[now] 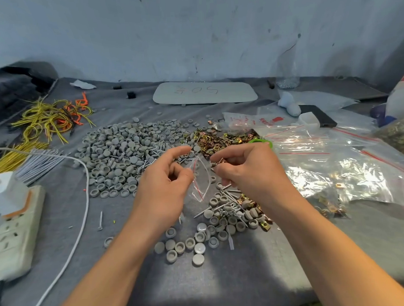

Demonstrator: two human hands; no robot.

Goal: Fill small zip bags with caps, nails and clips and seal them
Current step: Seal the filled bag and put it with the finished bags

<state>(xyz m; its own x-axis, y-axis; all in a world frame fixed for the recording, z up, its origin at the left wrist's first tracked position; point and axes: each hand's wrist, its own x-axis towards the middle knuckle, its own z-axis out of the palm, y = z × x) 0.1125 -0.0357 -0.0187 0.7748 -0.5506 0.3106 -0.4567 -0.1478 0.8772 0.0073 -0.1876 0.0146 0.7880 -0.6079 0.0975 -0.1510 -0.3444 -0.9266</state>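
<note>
Clear zip bag [201,178] hangs in left hand [165,177], clips [220,161] in right hand [248,171].

yellow and orange wires [49,119] far left, white power strip [13,228], white cable [83,204], white board [204,92] by the wall

Left hand [165,177] pinches zip bag [201,176]; right hand [245,169] holds clips [220,161].

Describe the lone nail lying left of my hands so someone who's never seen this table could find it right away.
Find the big heap of grey caps on the grey cloth, then the white cable curving down its left side. Just right of that cable, nearer than the heap, lies one nail. It sits alone on bare cloth; the other nails are mixed among caps.
</note>
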